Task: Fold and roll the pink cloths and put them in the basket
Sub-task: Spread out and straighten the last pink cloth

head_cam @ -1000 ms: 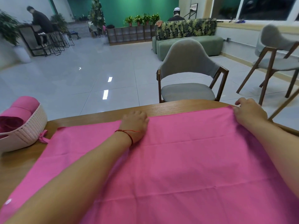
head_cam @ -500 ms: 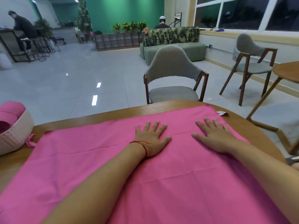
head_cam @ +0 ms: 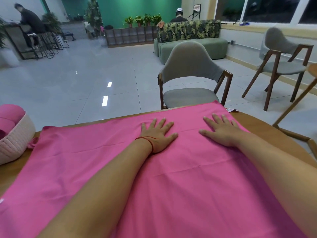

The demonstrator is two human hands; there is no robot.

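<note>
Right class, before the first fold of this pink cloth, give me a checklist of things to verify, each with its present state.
1. Pink cloth spread flat on the table: ok, only faint creases.
2. Left hand flat on the cloth, fingers spread: ok.
3. Right hand flat on the cloth: ok.
4. A grip on an edge or corner for folding: not ok, neither hand holds any.
5. Basket within view at the left, with rolled cloths inside: ok.
6. Near edge of the cloth lying straight: cannot tell, out of view.

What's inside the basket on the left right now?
The white basket holds rolled pink cloths; at least two rolls show above its rim. Its wall hides whatever lies lower down, and the picture's left edge cuts part of it off, so I cannot give a full count.
</note>
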